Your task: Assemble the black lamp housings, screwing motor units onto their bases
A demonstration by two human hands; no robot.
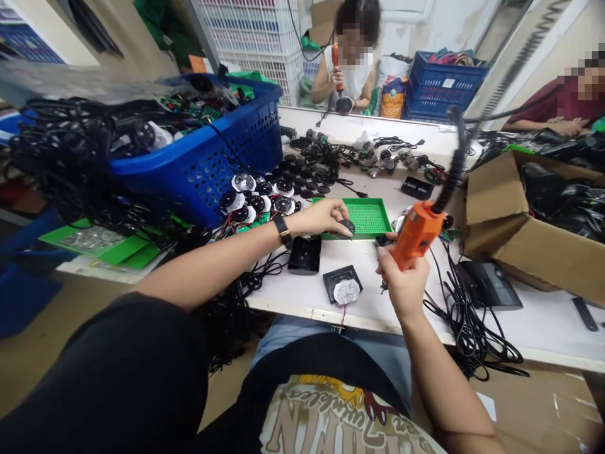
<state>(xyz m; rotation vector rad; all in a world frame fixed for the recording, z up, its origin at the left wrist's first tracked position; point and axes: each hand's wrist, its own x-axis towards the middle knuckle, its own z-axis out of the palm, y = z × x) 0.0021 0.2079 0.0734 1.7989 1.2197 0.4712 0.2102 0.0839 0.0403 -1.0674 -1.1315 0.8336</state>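
From my remote seat I looked down through the head camera at two bare hands working over a white tabletop point(302, 304). The left hand point(321, 217) reached to the edge of a green perforated tray point(366, 217), its fingers point(336, 213) closed on a small dark round part point(348, 227), pinching it from above just at the tray's rim. The right hand point(403, 291) was closed firmly around an orange electric screwdriver point(418, 230), held upright by its body, with the black cord point(451, 164) rising overhead, which I judged kept the cable clear of the work. I could not make out the bit. A black square housing point(305, 254) lay on the tabletop beside a black square frame point(343, 277) carrying a silver disc point(346, 292), both just in front of the hands and, as I judged it, set there within easy reach. Beyond them sat rows of round parts point(258, 200) with red and black leads, and a blue plastic basket point(246, 151) heaped with black cables. A cardboard box point(515, 221) stood to the right, with a loose coil of black cable point(472, 321) spilling in front of it.
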